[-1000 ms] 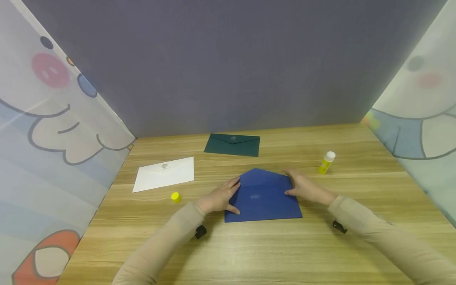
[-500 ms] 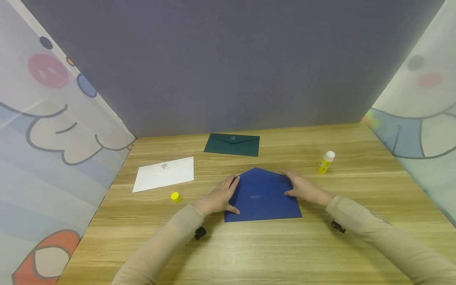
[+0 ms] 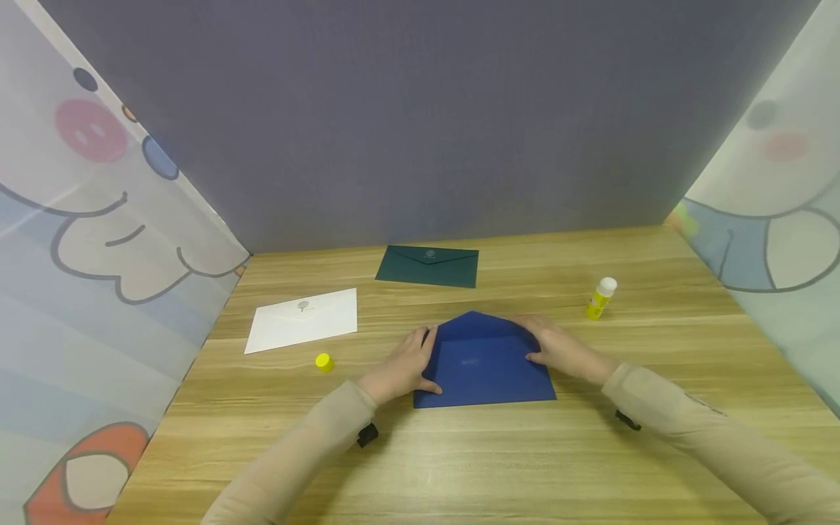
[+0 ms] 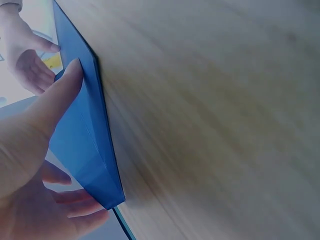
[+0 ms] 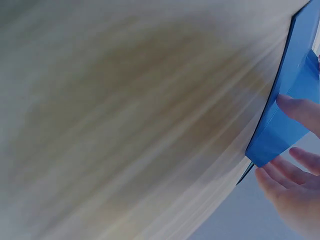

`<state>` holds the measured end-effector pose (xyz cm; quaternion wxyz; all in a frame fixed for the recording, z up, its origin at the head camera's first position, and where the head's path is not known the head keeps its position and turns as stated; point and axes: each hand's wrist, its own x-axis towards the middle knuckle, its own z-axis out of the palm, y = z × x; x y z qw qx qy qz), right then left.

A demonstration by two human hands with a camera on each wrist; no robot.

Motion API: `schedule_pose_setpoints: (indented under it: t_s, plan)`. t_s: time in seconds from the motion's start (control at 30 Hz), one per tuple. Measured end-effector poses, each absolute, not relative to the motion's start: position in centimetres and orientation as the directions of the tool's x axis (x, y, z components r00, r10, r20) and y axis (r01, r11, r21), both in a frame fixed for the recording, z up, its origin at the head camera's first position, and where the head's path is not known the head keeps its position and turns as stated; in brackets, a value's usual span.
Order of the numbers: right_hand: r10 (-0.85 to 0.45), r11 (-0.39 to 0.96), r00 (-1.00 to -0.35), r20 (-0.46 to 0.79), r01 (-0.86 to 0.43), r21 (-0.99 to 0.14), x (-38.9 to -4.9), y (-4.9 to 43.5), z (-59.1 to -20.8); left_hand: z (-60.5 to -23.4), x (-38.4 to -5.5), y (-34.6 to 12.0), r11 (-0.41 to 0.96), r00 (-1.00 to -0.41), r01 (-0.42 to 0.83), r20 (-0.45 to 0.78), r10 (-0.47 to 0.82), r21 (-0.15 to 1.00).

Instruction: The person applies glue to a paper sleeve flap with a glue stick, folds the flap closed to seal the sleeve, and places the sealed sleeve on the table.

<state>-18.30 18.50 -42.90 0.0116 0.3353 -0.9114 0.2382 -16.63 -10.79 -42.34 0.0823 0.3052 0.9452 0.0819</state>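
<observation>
A blue envelope (image 3: 485, 372) lies in front of me in the head view, its pointed flap (image 3: 472, 324) at the far side, tilted up a little along a crease. My left hand (image 3: 402, 366) holds its left side, thumb on the front face and fingers at the flap's corner. On the right side my right hand (image 3: 566, 350) holds it in the same way. The left wrist view shows the left thumb (image 4: 64, 92) on the blue paper, with the fingertips touching the flap's end. In the right wrist view the right thumb (image 5: 300, 110) touches the envelope's front.
A dark green envelope (image 3: 428, 271) lies at the back of the wooden table (image 3: 485, 467). To the left are a white envelope (image 3: 308, 325) and a yellow cap (image 3: 324, 362). A yellow glue stick (image 3: 600, 300) with a white end stands at the right. A grey panel (image 3: 433, 124) rises behind.
The flap has tilted up slightly, and the crease below it shows more clearly. The right hand's fingers have shifted slightly inward along the flap; the left hand has barely moved.
</observation>
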Motion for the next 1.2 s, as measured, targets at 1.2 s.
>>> schedule_pose_setpoints:
  t_s: [1.2]
  plan:
    - [-0.698, 0.619, -0.67, 0.253, -0.742, -0.258, -16.8, 19.0, -42.8, -42.0, -15.3, -10.9, 0.743, -0.749, 0.655, -0.006, 0.662, 0.137]
